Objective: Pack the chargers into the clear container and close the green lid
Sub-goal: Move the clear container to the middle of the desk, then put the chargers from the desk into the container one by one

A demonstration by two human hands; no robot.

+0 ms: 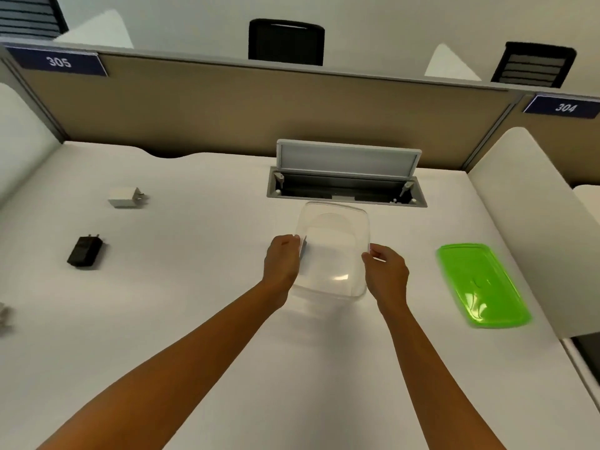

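Observation:
The clear container (334, 222) sits open in the middle of the white desk, with nothing inside it. My left hand (281, 261) grips its left rim and my right hand (386, 272) grips its right rim. The green lid (480, 284) lies flat on the desk to the right, apart from the container. A white charger (125, 197) rests at the far left, prongs pointing right. A black charger (85, 251) lies nearer me on the left. A pale object (5, 315) shows at the left edge, too blurred to identify.
An open grey cable hatch (347, 183) is set into the desk just behind the container. A tan partition (259, 108) walls off the back. White side panels (519, 196) flank the desk. Black chairs stand beyond the partition.

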